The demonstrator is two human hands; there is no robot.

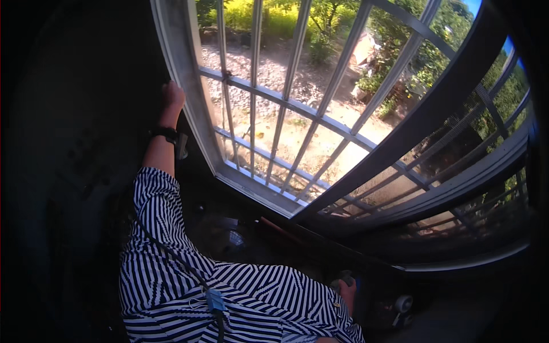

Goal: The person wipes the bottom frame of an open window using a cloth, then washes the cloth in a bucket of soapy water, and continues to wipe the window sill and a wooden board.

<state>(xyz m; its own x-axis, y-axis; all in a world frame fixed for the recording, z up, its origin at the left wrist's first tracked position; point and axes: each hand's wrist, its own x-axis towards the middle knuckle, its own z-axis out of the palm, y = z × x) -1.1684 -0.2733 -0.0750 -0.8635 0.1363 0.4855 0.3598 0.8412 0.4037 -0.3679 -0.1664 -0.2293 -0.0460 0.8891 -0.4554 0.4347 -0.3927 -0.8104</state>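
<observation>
My left hand is raised to the left side of the white window frame, its fingers curled against the frame's edge. Whatever it may hold is hidden in shadow. A dark band circles that wrist. Low at the right, close to my body, my right hand closes around a greyish lump whose kind I cannot make out. Something blue shows just beside those fingers. The left half of the window stands uncovered, with metal security bars outside it.
A dark-framed sash with mesh covers the right half of the window. Below the window, a shiny clear object lies in deep shadow. A white round object sits at lower right. A cable runs down my striped shirt.
</observation>
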